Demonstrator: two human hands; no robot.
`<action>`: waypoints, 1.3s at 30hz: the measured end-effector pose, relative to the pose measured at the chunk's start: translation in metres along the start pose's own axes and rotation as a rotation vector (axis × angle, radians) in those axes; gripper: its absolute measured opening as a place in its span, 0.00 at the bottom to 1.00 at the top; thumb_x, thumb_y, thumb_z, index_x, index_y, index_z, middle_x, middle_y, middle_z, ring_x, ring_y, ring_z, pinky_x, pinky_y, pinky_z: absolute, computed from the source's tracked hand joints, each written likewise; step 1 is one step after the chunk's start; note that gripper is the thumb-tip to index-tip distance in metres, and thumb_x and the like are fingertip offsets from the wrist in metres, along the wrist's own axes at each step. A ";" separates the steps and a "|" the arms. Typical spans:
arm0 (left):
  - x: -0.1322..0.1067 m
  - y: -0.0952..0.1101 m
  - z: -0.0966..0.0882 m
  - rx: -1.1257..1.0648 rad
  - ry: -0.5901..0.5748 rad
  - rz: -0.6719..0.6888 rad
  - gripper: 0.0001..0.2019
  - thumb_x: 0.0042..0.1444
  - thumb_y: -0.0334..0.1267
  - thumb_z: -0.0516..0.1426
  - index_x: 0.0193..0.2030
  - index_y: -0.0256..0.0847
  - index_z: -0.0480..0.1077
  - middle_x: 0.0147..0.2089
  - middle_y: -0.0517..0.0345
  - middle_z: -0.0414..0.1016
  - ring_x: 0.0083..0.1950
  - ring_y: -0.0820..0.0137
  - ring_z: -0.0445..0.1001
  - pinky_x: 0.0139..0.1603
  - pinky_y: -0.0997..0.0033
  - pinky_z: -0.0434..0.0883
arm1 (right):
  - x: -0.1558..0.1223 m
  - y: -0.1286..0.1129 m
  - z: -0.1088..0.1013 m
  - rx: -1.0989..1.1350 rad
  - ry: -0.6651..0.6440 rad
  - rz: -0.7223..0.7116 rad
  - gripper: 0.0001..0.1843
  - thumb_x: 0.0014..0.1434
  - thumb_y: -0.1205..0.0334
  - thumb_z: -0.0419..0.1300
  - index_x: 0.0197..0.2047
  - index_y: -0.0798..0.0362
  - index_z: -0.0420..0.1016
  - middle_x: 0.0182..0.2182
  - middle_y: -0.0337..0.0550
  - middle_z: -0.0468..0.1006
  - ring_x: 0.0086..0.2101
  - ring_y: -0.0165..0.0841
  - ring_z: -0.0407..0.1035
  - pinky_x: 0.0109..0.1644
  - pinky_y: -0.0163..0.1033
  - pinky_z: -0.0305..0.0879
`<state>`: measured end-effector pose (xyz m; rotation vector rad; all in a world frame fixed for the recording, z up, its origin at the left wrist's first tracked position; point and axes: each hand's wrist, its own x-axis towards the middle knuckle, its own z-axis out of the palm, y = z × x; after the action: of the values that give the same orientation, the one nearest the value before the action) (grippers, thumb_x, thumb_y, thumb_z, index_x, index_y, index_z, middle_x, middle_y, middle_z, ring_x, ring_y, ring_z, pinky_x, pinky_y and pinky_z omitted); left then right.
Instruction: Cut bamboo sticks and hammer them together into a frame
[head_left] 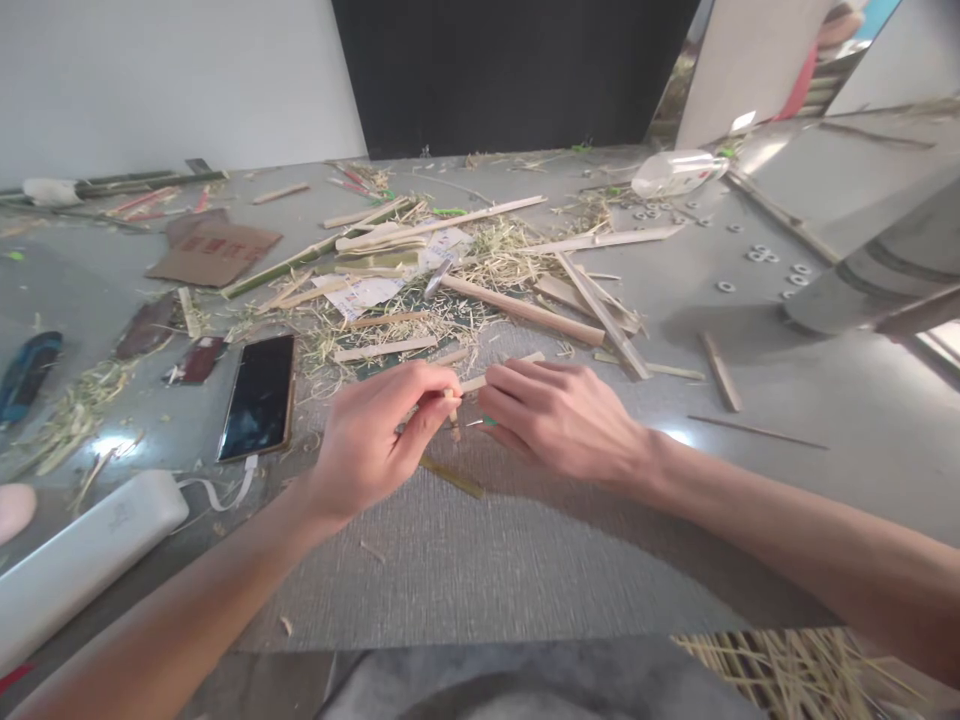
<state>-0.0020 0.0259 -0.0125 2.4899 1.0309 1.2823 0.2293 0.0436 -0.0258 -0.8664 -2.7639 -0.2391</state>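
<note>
Near the middle of the table, my left hand [382, 430] pinches a small pale bamboo piece [451, 408] between thumb and forefinger. Just to its right, my right hand [559, 415] is closed on a small tool with a green handle [489, 421]. The tool's thin metal tip points left, towards the bamboo piece; most of it is hidden in my fingers, so its exact kind does not show. A pale wooden strip [474, 383] runs between the hands and passes behind my right fingers. Beneath them, a greenish bamboo sliver [454, 477] lies on the table.
Beyond my hands lie a hammer [525, 308], bamboo strips and heaped shavings [502, 250]. At left are a phone [259, 395], a white power bank [97, 560] and cardboard [217, 253]. At right are a grey cylinder [885, 260], small white rings [761, 255] and a clear bottle [675, 173].
</note>
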 end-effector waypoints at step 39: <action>-0.002 -0.002 0.000 -0.024 -0.017 0.006 0.04 0.69 0.30 0.56 0.44 0.40 0.72 0.34 0.59 0.80 0.32 0.75 0.76 0.34 0.75 0.70 | -0.001 -0.008 0.005 0.019 -0.214 0.048 0.05 0.70 0.64 0.55 0.41 0.54 0.69 0.38 0.42 0.77 0.31 0.32 0.67 0.30 0.42 0.42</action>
<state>-0.0041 0.0265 -0.0143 2.4841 0.9986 1.2656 0.2251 0.0379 -0.0311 -1.0057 -2.9303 -0.1174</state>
